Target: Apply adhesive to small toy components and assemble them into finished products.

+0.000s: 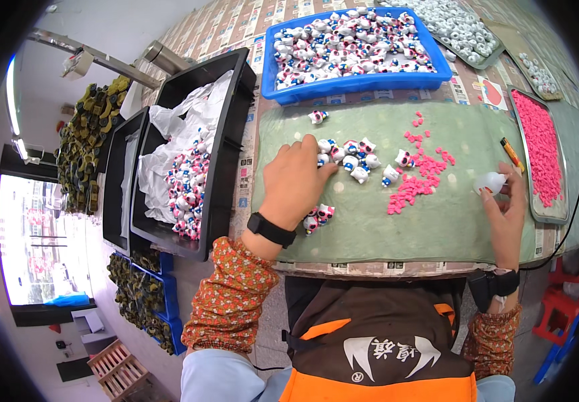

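Observation:
My left hand (297,175) is bent over the near-left end of a cluster of small white cat figurines (358,159) with pink and blue parts. Its thumb and curled fingers close around figurines at that end; the fingertips are partly hidden. Between the thumb and fingers of my right hand (509,204) is a small translucent white squeeze bottle (489,181), tilted above the green mat (363,231). Loose pink pieces (418,181) lie scattered on the mat between my hands. A few more figurines (318,218) sit close to my left wrist.
A blue tray (363,86) of figurines stands at the back. To the left, a black crate (225,147) holds figurines and white sheeting. On the right lie a metal tray (559,218) of pink pieces and an orange-yellow marker-like stick (512,155). White parts fill a tray (484,61) behind.

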The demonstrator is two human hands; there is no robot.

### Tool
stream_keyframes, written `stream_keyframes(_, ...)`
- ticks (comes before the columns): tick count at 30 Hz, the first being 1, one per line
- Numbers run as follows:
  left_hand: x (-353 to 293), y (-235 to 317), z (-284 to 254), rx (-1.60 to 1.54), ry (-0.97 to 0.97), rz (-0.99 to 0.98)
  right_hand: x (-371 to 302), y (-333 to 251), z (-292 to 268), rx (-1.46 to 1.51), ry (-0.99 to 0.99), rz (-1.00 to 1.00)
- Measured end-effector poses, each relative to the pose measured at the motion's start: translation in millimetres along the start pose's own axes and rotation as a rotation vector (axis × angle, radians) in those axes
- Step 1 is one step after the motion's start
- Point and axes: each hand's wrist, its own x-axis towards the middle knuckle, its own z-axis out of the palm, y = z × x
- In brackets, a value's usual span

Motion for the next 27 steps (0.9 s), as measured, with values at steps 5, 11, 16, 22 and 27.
stream_keyframes(5,-12,6,-14,-0.216,-0.045,-0.07,2,10,3,-0.015,-0.128,-0.002)
stream_keyframes(11,-43,26,-40,-1.15,-0.293,-0.348,-9,-2,-3,0.148,-0.098,0.035)
stream_keyframes(16,-81,46,-50,-1.697,-0.49,-0.44,-36,-56,-9,0.317,-0.408,0.012)
stream_keyframes(22,-105,64,-35,-1.879,-0.562,-0.519,-65,-87,-6,0.35,-0.505,-0.151)
stream_keyframes(27,-115,69,-25,-1.835,-0.57,-0.51,-68,-94,0,0.366,-0.543,-0.373)
